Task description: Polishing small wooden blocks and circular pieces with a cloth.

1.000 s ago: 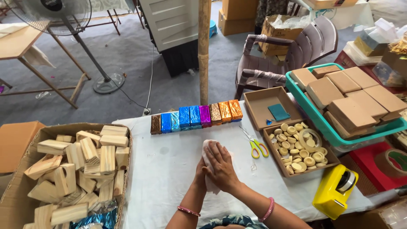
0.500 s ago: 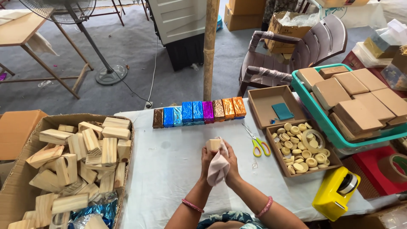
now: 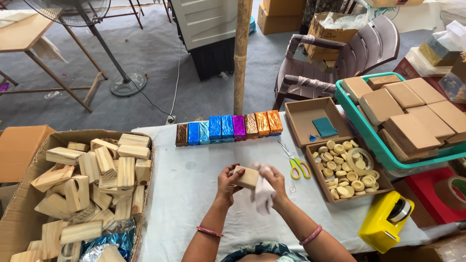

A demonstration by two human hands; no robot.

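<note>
My left hand grips a small tan wooden block above the white-covered table. My right hand holds a crumpled white cloth against the block's right side. Both hands are close together at the table's middle, near its front edge. Beyond them a row of foil-wrapped blocks in brown, blue, purple and orange lines the far edge.
A cardboard box of wooden blocks is at the left. Yellow-handled scissors, a tray of round pieces, a brown tray with a teal pad, a yellow tape dispenser and a teal crate of tan slabs are at the right.
The hands lifted off the table and turned the block from upright to lying across. The cloth moved from the front of the block to its right side.
</note>
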